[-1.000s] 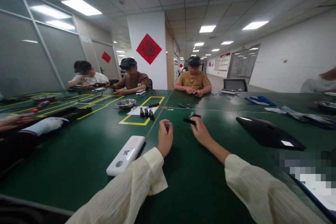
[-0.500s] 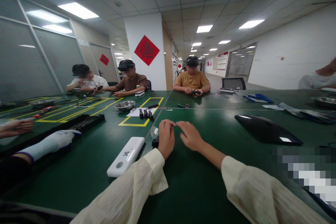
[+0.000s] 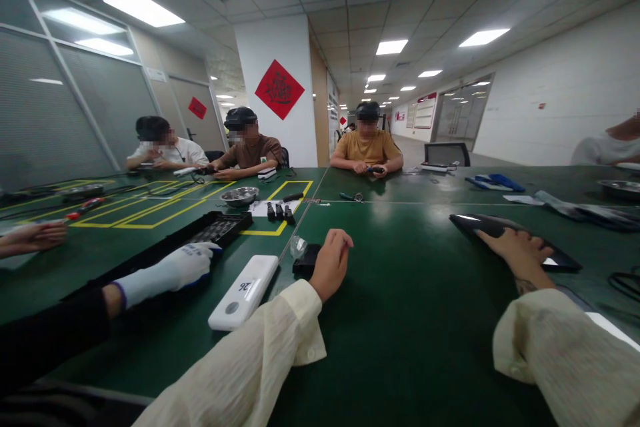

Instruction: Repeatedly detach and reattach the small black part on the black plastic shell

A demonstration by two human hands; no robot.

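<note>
My left hand (image 3: 333,263) rests just over the table with its fingers curled together; whether they hold anything small is hidden. Right beside it sits a small black block (image 3: 306,261), partly covered by the hand, with a crumpled clear plastic piece (image 3: 299,247) next to it. My right hand (image 3: 517,250) reaches out to the right, fingers spread over a glossy black curved panel (image 3: 565,260). To the left of my left forearm lies a white rectangular device (image 3: 245,293) marked 26.
A co-worker's gloved hand (image 3: 175,273) is at a long black tray (image 3: 227,221) on the left. Beyond are a metal bowl (image 3: 240,197), several small black parts (image 3: 280,213) and pliers (image 3: 351,197). People sit across the green table (image 3: 400,320). Blue-and-grey cloth items (image 3: 495,182) lie far right.
My right hand has left my left hand and moved right onto the black panel. My left hand stays near the black block. The co-worker's gloved hand and the black tray have shifted rightward.
</note>
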